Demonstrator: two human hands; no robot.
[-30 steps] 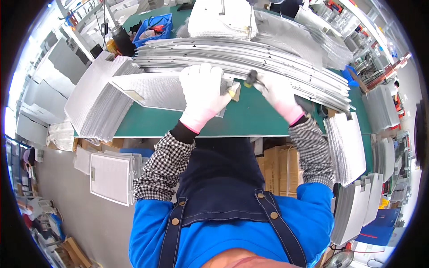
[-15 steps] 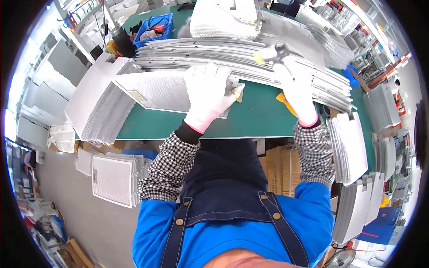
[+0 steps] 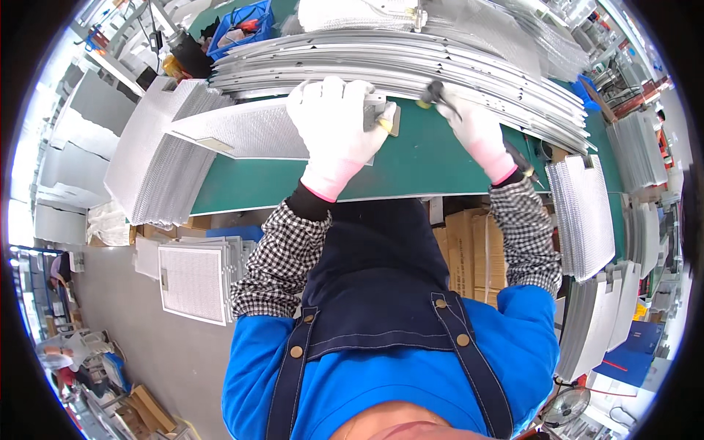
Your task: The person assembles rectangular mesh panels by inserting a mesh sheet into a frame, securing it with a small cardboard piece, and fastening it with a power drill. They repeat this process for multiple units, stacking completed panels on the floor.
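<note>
My left hand (image 3: 330,121), in a white glove, is closed around the right end of a framed metal mesh panel (image 3: 249,128), which stands tilted on edge on the green worktable. Its thumb lies near a small metal plate (image 3: 394,121) at that end. My right hand (image 3: 473,136), also gloved, grips a hammer (image 3: 434,92) with a dark head and a yellow-green face. The hammer head is over the table, right of the panel's end and apart from it. Most of the handle is hidden by the glove.
Long metal strips (image 3: 352,62) lie in a pile behind my hands. Stacks of mesh panels stand on the left (image 3: 158,147) and right (image 3: 583,213). A blue bin (image 3: 242,29) sits at the back left. Cardboard boxes (image 3: 469,249) are under the table.
My right hand has brought the hammer lower and closer to the panel's right end. My left hand keeps hold of the panel. The whole view has shifted slightly.
</note>
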